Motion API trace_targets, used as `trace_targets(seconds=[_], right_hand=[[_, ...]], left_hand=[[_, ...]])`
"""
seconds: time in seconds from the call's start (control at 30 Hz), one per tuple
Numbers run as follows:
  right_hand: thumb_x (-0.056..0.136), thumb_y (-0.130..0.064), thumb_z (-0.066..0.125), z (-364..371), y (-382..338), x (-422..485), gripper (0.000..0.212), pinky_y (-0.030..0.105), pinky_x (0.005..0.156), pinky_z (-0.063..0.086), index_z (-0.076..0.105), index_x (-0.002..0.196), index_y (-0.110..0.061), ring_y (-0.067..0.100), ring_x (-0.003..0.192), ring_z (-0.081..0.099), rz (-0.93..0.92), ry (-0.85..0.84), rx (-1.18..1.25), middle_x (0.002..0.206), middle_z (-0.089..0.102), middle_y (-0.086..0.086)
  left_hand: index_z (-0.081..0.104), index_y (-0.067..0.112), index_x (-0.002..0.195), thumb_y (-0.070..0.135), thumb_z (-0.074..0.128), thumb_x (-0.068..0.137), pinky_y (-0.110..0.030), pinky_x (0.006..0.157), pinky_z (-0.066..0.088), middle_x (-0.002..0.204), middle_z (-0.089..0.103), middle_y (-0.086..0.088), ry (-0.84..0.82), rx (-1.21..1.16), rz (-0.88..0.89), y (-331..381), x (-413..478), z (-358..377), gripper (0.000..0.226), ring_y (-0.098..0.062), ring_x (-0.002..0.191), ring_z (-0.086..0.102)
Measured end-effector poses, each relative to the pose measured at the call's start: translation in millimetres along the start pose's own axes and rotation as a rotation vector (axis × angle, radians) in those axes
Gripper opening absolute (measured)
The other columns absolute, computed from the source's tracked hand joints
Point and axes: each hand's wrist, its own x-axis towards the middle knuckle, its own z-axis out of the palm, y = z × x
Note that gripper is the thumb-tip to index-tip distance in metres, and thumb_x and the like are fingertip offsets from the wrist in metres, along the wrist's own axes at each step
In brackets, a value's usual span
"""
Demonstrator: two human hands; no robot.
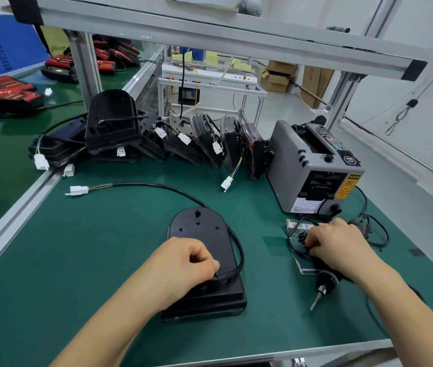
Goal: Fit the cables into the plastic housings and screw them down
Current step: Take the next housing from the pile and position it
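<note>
A black plastic housing (199, 229) lies back-up on the green mat in front of me. Its black cable (157, 185) arcs away to the left and ends in a white connector (79, 190). My left hand (181, 263) rests on the housing's near half, fingers curled, pinching the cable where it enters the housing. My right hand (334, 242) lies to the right with curled fingers over a small clear bag (296, 235) holding small black parts. An electric screwdriver (322, 287) lies on the mat under my right wrist, tip pointing toward me.
A grey tape dispenser (313, 168) stands at the right rear. A row of several black housings (157, 136) with white plugs lines the back of the mat. Red lamp units (3, 92) lie on the left bench. An aluminium frame post (85, 67) rises behind.
</note>
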Motion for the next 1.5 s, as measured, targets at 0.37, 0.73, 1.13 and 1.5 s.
trace_targets(seconds=[0.37, 0.73, 1.13, 1.5], right_hand=[[0.083, -0.035, 0.057, 8, 3, 0, 0.007, 0.028, 0.075, 0.029, 0.054, 0.087, -0.040, 0.012, 0.103, 0.042, -0.037, 0.088, 0.109, 0.091, 0.062, -0.017], [0.082, -0.036, 0.064, 7, 4, -2, 0.015, 0.029, 0.084, 0.036, 0.053, 0.073, -0.041, 0.010, 0.101, 0.042, -0.045, 0.050, 0.258, 0.081, 0.057, -0.022], [0.080, -0.036, 0.069, -60, -96, -56, 0.010, 0.007, 0.078, 0.034, 0.063, 0.072, -0.038, -0.006, 0.091, 0.050, -0.456, -0.136, 0.899, 0.085, 0.059, -0.014], [0.085, -0.034, 0.066, -71, -113, -48, 0.016, 0.005, 0.077, 0.035, 0.057, 0.072, -0.041, -0.014, 0.088, 0.045, -0.471, -0.261, 0.792, 0.087, 0.056, -0.010]], left_hand=[[0.061, 0.030, 0.063, 0.038, 0.065, 0.081, -0.029, 0.061, 0.043, 0.064, 0.061, 0.001, -0.032, -0.035, -0.015, -4, 4, 0, 0.021, -0.016, 0.059, 0.049], [0.061, 0.032, 0.060, 0.037, 0.066, 0.082, -0.028, 0.057, 0.039, 0.061, 0.058, 0.006, -0.034, -0.054, -0.017, -4, 3, 0, 0.023, -0.016, 0.056, 0.044], [0.063, 0.027, 0.062, 0.037, 0.066, 0.082, -0.028, 0.058, 0.041, 0.062, 0.060, 0.004, -0.018, -0.060, -0.007, -4, 2, 0, 0.022, -0.015, 0.057, 0.048], [0.061, 0.032, 0.063, 0.037, 0.065, 0.083, -0.029, 0.061, 0.047, 0.063, 0.062, 0.013, 0.016, -0.033, 0.080, -6, 0, 1, 0.021, -0.006, 0.058, 0.053]])
